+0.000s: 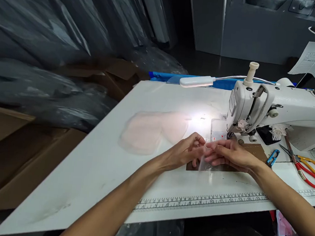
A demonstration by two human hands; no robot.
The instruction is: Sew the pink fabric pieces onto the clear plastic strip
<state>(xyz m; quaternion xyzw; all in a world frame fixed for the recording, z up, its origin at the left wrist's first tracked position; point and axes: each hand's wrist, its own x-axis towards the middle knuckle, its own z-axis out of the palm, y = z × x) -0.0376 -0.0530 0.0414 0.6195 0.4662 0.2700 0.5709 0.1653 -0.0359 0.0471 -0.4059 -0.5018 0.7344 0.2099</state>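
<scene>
In the head view my left hand (189,152) and my right hand (227,152) meet in front of the sewing machine (282,107). Fingers of both hands pinch a small piece of thin, sheer whitish fabric (203,162), which hangs down between them. Its exact shape is partly hidden by the fingers. Just behind the hands are the machine's needle area and metal plate (218,129). To the left of them, a pale pink sheer fabric piece (153,130) with two rounded lobes lies flat on the white table (86,178).
Right of my hands lie a blue thread snipper (272,158), red-handled scissors (309,177) and yellow-handled scissors (313,166). A lamp (197,81) lights the table. A ruler strip (194,202) runs along the front edge. Cardboard boxes (32,165) stand at left.
</scene>
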